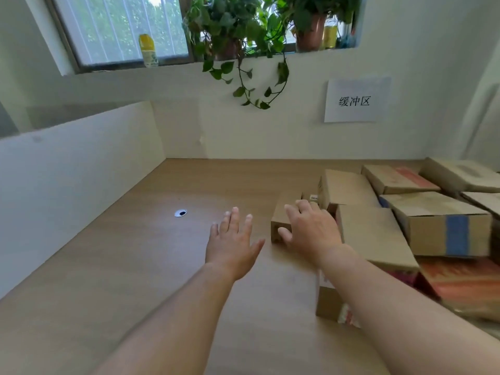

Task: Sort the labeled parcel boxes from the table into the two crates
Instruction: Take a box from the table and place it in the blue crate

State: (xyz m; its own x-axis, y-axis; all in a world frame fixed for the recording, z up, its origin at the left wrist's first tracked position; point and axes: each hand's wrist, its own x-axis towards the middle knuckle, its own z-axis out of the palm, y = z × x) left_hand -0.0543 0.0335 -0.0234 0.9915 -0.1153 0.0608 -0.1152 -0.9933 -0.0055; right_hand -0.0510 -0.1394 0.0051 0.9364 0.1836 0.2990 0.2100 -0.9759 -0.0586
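Reaching for the small box [288, 200] at the left edge of the pile of boxes [433, 220], which sits along the table's [135, 266] right side; it looks easiest to free. Right hand [311, 231]: fingers curled over its top, thumb on its near face. Left hand [232, 239]: flat, fingers straight, holding nothing, just beside the box. Crates not in view.

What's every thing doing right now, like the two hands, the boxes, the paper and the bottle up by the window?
left hand: open, fingers straight, holding nothing.
right hand: fingers curled over the small box, thumb on its near side.
small box: closed, sitting on the table, gripped.
blue-taped box: closed, untouched.
paper sign: stuck up flat.
yellow bottle: standing upright.
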